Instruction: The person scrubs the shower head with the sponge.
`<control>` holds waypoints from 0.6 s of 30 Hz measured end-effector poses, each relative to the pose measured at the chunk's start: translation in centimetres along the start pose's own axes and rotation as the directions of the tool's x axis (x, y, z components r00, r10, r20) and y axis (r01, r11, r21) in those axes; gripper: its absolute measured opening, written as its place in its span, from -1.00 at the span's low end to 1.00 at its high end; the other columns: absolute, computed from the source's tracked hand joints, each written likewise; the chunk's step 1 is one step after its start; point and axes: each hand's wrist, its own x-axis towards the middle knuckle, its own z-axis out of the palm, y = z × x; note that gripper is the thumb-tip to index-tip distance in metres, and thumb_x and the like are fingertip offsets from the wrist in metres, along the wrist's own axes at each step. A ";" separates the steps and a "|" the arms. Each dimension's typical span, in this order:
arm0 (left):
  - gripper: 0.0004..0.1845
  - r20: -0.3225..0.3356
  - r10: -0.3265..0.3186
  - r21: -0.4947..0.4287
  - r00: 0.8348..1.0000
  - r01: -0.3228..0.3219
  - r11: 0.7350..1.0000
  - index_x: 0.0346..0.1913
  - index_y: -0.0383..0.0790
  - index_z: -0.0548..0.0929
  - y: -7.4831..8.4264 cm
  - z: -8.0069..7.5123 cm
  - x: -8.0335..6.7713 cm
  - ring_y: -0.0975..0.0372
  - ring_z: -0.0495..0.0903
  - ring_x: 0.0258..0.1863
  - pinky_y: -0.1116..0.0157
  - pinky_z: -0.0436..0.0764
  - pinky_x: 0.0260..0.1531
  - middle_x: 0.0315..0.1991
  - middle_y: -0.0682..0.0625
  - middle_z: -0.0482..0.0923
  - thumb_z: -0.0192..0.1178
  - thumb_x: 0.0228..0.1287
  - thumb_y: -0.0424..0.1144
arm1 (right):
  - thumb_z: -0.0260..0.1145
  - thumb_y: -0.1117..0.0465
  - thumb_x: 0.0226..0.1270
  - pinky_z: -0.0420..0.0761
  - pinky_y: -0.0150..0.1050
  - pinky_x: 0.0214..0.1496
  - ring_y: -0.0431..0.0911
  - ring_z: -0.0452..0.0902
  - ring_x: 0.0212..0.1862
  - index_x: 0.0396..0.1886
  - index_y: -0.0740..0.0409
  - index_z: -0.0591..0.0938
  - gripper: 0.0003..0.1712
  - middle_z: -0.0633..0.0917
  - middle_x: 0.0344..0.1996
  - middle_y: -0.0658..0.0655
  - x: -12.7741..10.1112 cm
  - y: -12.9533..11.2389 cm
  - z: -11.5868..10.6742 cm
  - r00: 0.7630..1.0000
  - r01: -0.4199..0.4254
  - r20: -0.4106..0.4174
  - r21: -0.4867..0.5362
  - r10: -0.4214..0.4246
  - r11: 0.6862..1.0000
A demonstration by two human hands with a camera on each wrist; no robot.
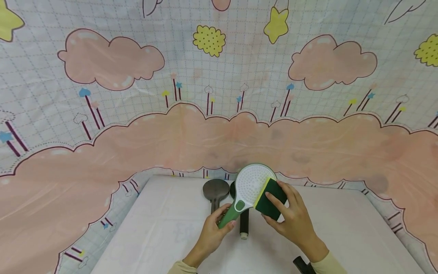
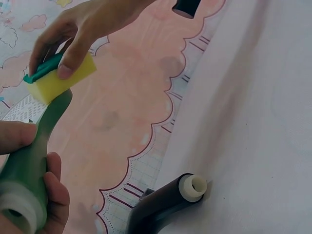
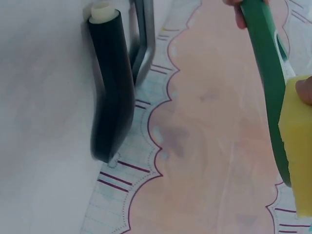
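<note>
- Holding the green shower head (image 1: pixel 251 188) by its handle, the left hand (image 1: pixel 212 232) curls round it.
- The right hand (image 1: pixel 295 220) pinches a sponge (image 1: pixel 270 198) against the shower head.
- Two black shower heads (image 1: pixel 215 190) lie on the tabletop (image 1: pixel 164 228) behind it.
- No writing shows.

Three shower heads are in view: one green-and-white shower head (image 1: pixel 251 186) and two dark shower heads, the first (image 1: pixel 215 190) lying flat and the second (image 1: pixel 243 220) partly hidden behind the green one. There is one green-and-yellow sponge (image 1: pixel 270 198). Two hands show, a left hand (image 1: pixel 212 232) and a right hand (image 1: pixel 294 220), above one patterned cloth (image 1: pixel 102 160).
</note>
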 end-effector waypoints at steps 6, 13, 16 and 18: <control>-0.41 0.019 0.024 -0.002 1.000 -0.024 1.000 0.32 -0.27 0.45 0.2 0.1 -0.2 0.29 0.55 -0.07 0.42 0.56 -0.09 0.08 -0.23 0.57 0.34 0.24 -0.27 | 0.12 -0.35 0.32 0.09 -0.42 0.44 0.27 0.40 0.19 0.10 0.00 0.67 -0.36 0.48 0.25 0.40 0.5 1.0 -0.3 0.999 -0.016 -0.046 0.010 0.016 1.000; -0.42 0.038 0.032 -0.007 0.999 -0.031 0.999 0.32 -0.28 0.45 0.4 0.2 -0.5 0.26 0.55 -0.03 0.44 0.57 -0.10 0.12 -0.22 0.55 0.33 0.25 -0.28 | 0.11 -0.38 0.31 -0.01 -0.46 0.50 0.29 0.37 0.22 0.11 0.04 0.66 -0.31 0.46 0.26 0.42 0.7 1.7 -0.6 0.997 -0.051 -0.060 0.023 0.052 0.998; -0.42 0.044 0.028 -0.013 0.999 -0.027 1.000 0.32 -0.28 0.44 0.4 0.2 -0.6 0.26 0.54 -0.03 0.45 0.57 -0.10 0.13 -0.22 0.54 0.33 0.25 -0.29 | 0.14 -0.37 0.30 0.00 -0.43 0.51 0.30 0.35 0.24 0.12 0.04 0.65 -0.31 0.45 0.27 0.44 0.8 1.7 -0.6 0.996 -0.061 -0.067 0.034 0.063 0.998; -0.42 0.044 0.027 -0.018 0.999 -0.027 0.999 0.32 -0.28 0.44 0.4 0.3 -0.6 0.25 0.54 -0.02 0.45 0.57 -0.10 0.13 -0.22 0.53 0.33 0.25 -0.30 | 0.15 -0.37 0.29 0.00 -0.43 0.52 0.30 0.34 0.24 0.12 0.05 0.65 -0.31 0.44 0.28 0.44 0.8 1.7 -0.5 0.995 -0.067 -0.072 0.041 0.070 0.997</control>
